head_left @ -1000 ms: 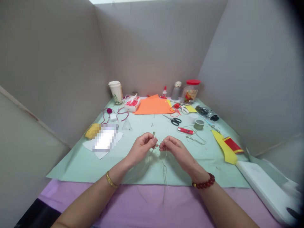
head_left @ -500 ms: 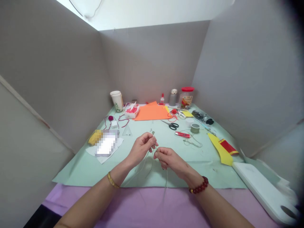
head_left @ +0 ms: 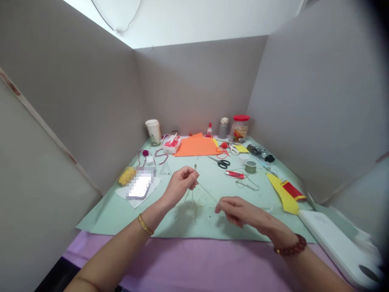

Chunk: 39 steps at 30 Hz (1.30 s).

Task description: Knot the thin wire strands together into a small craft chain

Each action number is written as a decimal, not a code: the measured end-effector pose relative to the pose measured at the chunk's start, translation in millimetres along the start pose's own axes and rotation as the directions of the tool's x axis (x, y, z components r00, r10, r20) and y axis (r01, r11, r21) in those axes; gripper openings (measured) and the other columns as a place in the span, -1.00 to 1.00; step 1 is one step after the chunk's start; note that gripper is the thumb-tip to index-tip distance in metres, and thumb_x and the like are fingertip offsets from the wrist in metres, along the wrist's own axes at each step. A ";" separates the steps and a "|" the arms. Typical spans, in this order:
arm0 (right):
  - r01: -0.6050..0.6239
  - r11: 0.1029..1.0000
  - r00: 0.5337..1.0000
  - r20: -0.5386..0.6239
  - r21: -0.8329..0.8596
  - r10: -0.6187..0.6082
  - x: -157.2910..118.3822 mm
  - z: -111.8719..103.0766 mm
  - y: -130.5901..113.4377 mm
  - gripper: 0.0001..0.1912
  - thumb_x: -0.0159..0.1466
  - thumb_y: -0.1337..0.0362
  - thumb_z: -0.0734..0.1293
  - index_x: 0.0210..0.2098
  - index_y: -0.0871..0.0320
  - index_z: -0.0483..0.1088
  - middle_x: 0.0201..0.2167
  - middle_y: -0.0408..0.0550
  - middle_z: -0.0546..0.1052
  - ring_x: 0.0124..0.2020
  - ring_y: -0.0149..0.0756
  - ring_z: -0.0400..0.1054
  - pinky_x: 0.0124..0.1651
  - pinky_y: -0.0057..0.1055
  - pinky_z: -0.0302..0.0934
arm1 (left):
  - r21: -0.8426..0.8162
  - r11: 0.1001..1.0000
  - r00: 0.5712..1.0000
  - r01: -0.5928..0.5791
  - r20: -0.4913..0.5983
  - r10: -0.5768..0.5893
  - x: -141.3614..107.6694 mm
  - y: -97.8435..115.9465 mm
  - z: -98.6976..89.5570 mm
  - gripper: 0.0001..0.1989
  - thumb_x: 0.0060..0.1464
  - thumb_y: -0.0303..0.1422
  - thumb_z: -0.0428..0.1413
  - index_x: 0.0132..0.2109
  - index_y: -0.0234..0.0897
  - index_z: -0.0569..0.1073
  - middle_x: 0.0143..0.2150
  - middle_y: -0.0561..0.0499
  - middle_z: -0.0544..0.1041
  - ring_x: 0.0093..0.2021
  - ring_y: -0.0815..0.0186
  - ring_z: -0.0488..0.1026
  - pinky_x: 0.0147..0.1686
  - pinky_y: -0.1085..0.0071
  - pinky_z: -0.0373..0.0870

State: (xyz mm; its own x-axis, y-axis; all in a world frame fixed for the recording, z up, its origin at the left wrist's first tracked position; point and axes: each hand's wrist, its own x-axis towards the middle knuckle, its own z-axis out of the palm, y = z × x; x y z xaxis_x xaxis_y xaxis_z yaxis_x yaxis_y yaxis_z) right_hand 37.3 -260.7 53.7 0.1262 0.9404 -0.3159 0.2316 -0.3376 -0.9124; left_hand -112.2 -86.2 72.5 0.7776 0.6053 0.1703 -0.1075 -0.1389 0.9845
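Pale-green thin cord (head_left: pixel 208 192) stretches straight between the left hand (head_left: pixel 180 184), fingertips pinched upon it, and the right hand (head_left: pixel 238 210), fingers curled upon it, presumably maintaining tension.

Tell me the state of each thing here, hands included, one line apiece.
Left hand, closed on thin cord
Right hand, closed on the same cord
Thin cord, stretched between hands
Glue bottle, upright, capped
Jar, upright, lidded
Tissue pack, open, tissue sticking up
Black scissors, lying flat
White cup, upright
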 end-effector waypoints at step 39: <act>0.244 0.958 0.755 -0.591 -0.148 -0.284 20.1 49.5 -5.2 -0.74 0.23 0.08 0.22 -0.45 0.12 0.31 -0.44 -0.12 0.45 -0.38 -0.31 0.27 -0.27 -0.39 0.12 | -0.295 0.922 0.967 0.250 0.126 -0.222 -10.0 -26.9 42.8 -0.69 0.00 -0.15 0.14 -0.35 -0.33 0.30 -0.46 0.08 0.34 -0.48 0.50 0.28 -0.41 0.50 0.24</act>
State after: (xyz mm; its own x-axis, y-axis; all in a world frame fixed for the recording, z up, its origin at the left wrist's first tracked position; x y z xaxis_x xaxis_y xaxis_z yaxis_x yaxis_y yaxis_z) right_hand -9.1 -237.9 39.2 0.5994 0.7813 0.1739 0.3953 -0.1000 -0.9131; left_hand -90.6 -122.0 42.4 0.8535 0.5177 -0.0588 -0.0877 0.2540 0.9632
